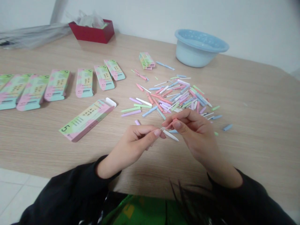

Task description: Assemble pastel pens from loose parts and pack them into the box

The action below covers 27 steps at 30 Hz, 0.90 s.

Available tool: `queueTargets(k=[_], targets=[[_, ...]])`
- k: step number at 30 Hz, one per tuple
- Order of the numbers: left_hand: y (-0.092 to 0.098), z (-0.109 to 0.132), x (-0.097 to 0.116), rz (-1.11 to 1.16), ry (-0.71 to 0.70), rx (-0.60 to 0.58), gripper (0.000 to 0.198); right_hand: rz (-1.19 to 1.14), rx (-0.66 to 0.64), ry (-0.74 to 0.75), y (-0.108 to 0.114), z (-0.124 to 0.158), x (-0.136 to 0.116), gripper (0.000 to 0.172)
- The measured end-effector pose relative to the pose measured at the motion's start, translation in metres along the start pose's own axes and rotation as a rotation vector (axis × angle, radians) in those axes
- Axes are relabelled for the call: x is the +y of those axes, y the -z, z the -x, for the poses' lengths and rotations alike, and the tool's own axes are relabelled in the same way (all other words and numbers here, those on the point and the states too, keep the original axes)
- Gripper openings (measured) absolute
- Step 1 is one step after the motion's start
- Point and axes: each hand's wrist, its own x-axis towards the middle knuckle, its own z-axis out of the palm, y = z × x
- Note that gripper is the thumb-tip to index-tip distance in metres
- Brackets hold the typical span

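My left hand [138, 139] is closed, pinching a thin whitish piece [162, 128] that looks like a pen refill. Close by on its right, my right hand [194, 131] is closed too, thumb against fingertips; a small pinkish bit seems to show there, but I cannot make it out. A white pen barrel [170, 135] with a pointed end shows just below the fingertips. Beyond both hands spreads a loose heap of pastel pen parts [181, 93] in pink, blue, green, purple and white. A purple cap [137, 122] lies near my left hand.
An open pen box [87, 120] lies left of the heap. Several similar boxes [84, 82] form a row at the left, and a small stack [147, 60] stands behind. At the back are a blue basin [197, 54] and a red box [93, 33] holding plastic bags.
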Motion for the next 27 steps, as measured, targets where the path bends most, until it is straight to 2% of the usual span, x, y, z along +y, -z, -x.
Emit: queueTargets(k=[5,12,27], targets=[[0.0004,0.001,0.0001,0.01,0.009,-0.003,0.031,-0.004,0.029,-0.007,-0.0019,0.0,0.0021,0.011],[0.0001,0.0013,-0.0004,0.019,0.005,0.007,0.031,-0.128,0.009,0.004,-0.0034,-0.0004,0.004,0.004],[-0.0007,0.0004,-0.0031,0.019,0.007,-0.012,0.029,-0.145,0.008,-0.004,-0.0055,0.0016,0.0038,0.007]])
